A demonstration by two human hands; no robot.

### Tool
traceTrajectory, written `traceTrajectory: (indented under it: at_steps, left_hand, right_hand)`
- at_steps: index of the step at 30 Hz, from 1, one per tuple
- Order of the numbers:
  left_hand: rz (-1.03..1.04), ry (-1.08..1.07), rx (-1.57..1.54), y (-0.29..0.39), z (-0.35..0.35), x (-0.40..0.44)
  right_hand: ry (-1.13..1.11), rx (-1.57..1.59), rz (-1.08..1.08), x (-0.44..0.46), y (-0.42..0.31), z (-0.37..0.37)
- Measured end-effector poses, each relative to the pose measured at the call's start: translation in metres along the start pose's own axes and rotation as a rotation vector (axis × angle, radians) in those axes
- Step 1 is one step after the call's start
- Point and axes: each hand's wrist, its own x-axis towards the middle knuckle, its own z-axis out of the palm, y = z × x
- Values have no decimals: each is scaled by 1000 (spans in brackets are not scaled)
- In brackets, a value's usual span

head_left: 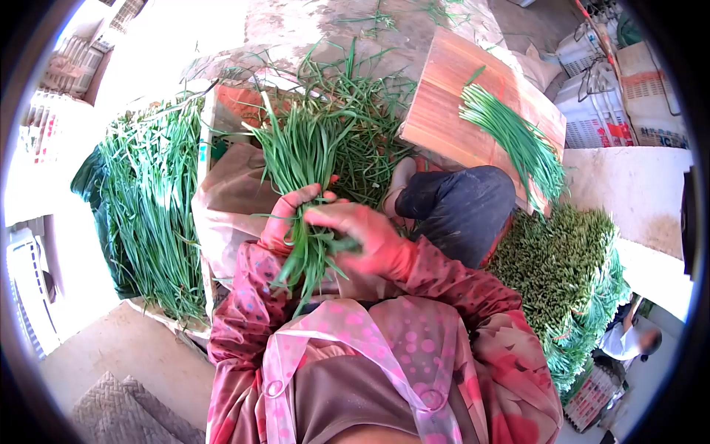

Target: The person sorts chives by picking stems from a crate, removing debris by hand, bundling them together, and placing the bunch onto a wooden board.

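Note:
A bunch of garlic chives (307, 144) stands upright in front of my body, its long flat leaves fanned out at the top and hanging loose at the bottom. My left hand (290, 214), in a reddish glove, is closed around the middle of the bunch. Against the lower part of the same bunch is my right hand (364, 238), gloved alike and smeared by motion, so its grip is unclear. On a wooden board (436, 96) at the upper right lies a neat bundle of chives (510, 137).
To my left is a large heap of chives (151, 200) beside a box edge. Loose chive leaves (370, 140) litter the ground ahead. A tall stack of bundled chives (555, 259) stands at my right. White crates (592, 103) are at the far right; another person (625, 340) appears lower right.

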Motion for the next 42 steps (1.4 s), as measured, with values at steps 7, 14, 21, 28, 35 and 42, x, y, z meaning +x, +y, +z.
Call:
traceTrajectory:
  at_steps: [7,14,21,28,35,42]
  left_hand:
    - [-162,9,252,-3,-4,-75]
    - [-374,219,355,-3,-48,-186]
    - [-295,348,364,-26,-38,-214]
    - [-253,330,643,-39,-83,-221]
    - [-208,346,921,-15,-55,-220]
    - [-219,331,2094,24,15,-186]
  right_hand:
    - [403,-285,503,14,94,13]
    - [-113,-672,655,10,177,35]
    - [58,-657,802,41,145,-42]
    - [-339,-739,500,64,100,64]
    - [-422,-991,734,56,165,-49]
    - [-482,110,-41,134,-29,37]
